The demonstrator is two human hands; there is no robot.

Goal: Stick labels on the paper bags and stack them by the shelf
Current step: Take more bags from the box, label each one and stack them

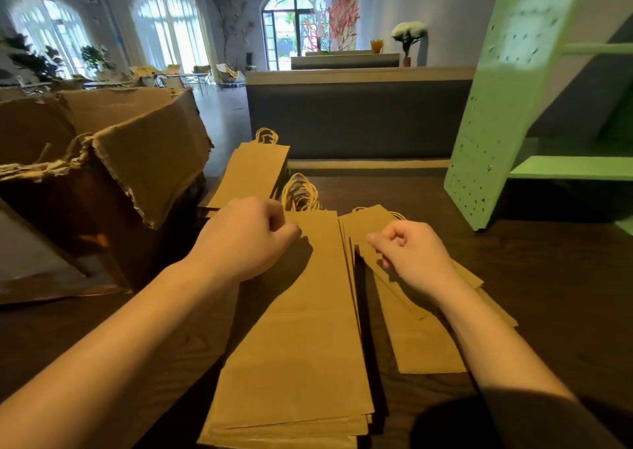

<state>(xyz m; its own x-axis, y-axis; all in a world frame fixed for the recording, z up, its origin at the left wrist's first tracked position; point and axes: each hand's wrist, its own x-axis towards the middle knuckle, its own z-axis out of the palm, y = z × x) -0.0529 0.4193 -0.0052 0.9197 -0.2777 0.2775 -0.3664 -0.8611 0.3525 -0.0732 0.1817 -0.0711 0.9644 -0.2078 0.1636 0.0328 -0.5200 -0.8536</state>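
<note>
Paper bags [301, 311] lie piled flat on tabletop [548, 294] near shelf [507, 105]; left hand [246, 239] grip curls at middle pile's edge, hold unclear, right hand [411, 253] pinches side bag [368, 220], likely separating one for labelling.

Flat brown paper bags [301, 328] lie in overlapping piles near the green shelf [507, 88]

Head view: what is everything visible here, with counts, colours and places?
Paper bag piles: three, brown; centre pile, right pile, far pile beyond them.
Cardboard box: one, brown, torn, left.
Shelf: one, green, right.
Table: one, dark wood, under the piles.
Flowers: one bunch, white, far background.
Left hand: one, bare, fingers curled at centre pile's top edge.
Right hand: one, bare, fingers curled on right pile.
</note>
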